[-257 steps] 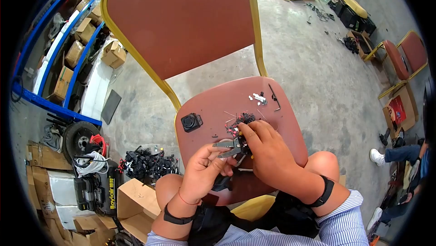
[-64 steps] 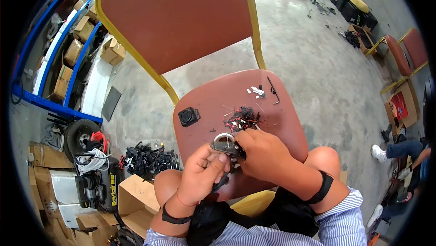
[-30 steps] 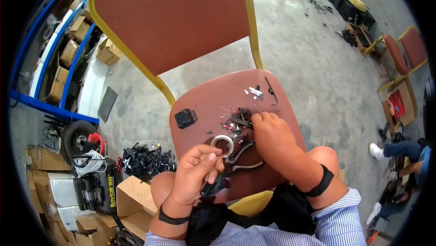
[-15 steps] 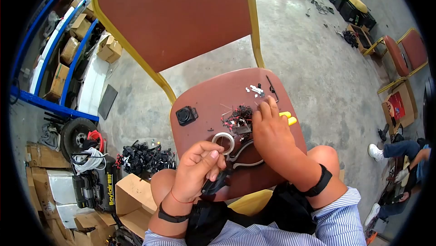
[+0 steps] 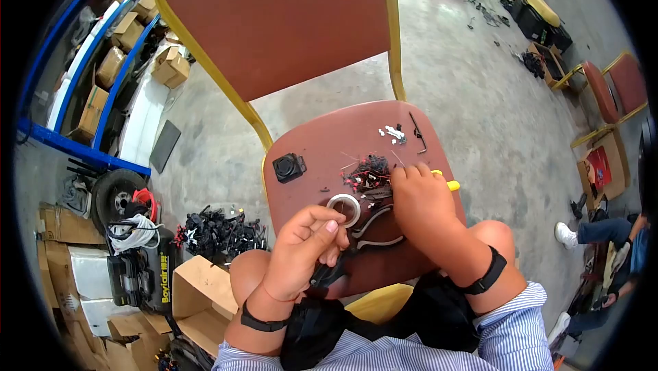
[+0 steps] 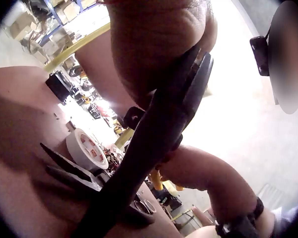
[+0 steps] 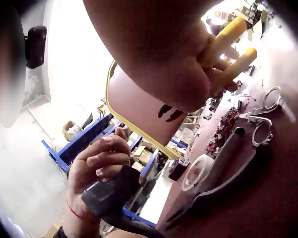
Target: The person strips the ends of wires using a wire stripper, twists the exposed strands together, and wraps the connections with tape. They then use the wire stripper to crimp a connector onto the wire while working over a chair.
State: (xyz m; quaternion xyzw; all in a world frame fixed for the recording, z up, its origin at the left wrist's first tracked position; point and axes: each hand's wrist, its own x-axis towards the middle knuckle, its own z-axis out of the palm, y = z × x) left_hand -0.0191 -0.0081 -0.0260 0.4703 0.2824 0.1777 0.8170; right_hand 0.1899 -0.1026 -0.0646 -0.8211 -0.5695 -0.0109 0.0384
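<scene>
Two yellow handles part-hidden by R hand.

The left forearm angles up and inward from the lower edge of the head view, ending in the left hand with its thumb side uppermost. Its thumb reaches forward to meet the bent index finger in a pinch — the other fingers curl in beneath. The right forearm slants inward from the other side, and the right hand sits farther forward, back turned up, knuckles leading, its fingers bent in a grip. The right thumb is hidden in the head view. The two hands are apart — bare knees flank them.
</scene>
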